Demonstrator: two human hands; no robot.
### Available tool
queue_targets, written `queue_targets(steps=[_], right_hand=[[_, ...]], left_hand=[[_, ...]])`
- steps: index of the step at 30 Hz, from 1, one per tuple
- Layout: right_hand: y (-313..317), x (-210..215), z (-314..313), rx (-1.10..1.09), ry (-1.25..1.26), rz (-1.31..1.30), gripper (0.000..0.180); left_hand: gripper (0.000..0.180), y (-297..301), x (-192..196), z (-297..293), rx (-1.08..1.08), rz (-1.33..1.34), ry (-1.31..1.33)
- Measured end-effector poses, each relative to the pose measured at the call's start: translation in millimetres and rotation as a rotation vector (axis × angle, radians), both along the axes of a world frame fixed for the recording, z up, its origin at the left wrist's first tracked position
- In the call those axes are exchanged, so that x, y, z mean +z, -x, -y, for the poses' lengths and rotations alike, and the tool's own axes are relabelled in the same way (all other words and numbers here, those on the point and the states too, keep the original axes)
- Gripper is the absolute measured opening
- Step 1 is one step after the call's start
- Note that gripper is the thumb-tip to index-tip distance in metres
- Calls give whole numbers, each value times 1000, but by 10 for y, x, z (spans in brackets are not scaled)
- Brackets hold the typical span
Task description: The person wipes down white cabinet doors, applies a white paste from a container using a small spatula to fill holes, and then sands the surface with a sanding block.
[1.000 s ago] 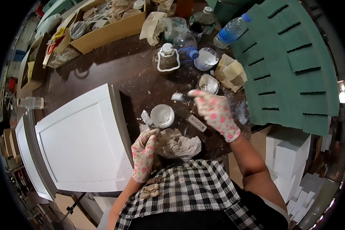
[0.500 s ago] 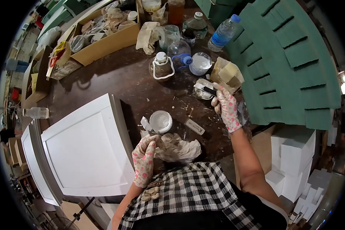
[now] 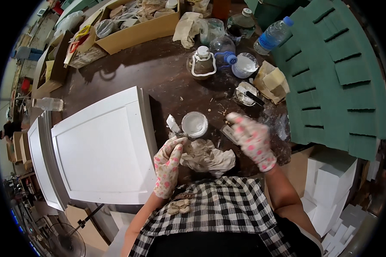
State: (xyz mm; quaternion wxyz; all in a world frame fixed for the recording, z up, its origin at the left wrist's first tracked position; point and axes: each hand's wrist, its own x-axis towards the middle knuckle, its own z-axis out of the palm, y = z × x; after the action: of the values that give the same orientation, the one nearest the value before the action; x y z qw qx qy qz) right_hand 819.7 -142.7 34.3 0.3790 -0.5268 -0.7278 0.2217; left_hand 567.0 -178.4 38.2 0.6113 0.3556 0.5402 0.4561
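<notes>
My left hand (image 3: 169, 165), in a white glove with pink spots, pinches a small putty knife (image 3: 173, 124) with white paste on its blade; its lower end is hidden by the fingers. Beside it stand a round tub of white paste (image 3: 194, 124) and a crumpled pale cloth (image 3: 210, 157). My right hand (image 3: 254, 144), gloved alike and blurred, hovers with fingers stretched out and nothing visible in them. Under its fingertips lies a small pale rectangular block (image 3: 230, 134). Beyond it, a black-handled blade (image 3: 254, 97) rests across a paste-smeared dish (image 3: 243, 91).
White framed panels (image 3: 105, 147) lie at left. At the back are a cardboard box (image 3: 141, 32) of wrapped bits, a white-handled jar (image 3: 203, 64), a bowl of white stuff (image 3: 245, 65) and a water bottle (image 3: 273, 36). Green slotted boards (image 3: 330, 77) stand at right, white boxes (image 3: 330, 180) below.
My right hand has let go of the black-handled blade, which stays on the dish, and has come back toward me over the pale block. My left hand keeps hold of the putty knife.
</notes>
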Motion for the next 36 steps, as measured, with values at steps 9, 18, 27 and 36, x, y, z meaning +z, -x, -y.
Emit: queue_targets(steps=[9,18,27,36], right_hand=[[610,-25,65,169,125,192,34],[95,283,-93,-224,144,-151,21],[682,-353,79,113,28,354,23],[602,-479,48,232,9,261,10]], left_hand=[[22,43,40,3,3,22,7],[21,27,-34,-54,-46,-88,-109],[20,39,60,-116,-20,-116,-126],[20,97,35,-29,47,18,-57]])
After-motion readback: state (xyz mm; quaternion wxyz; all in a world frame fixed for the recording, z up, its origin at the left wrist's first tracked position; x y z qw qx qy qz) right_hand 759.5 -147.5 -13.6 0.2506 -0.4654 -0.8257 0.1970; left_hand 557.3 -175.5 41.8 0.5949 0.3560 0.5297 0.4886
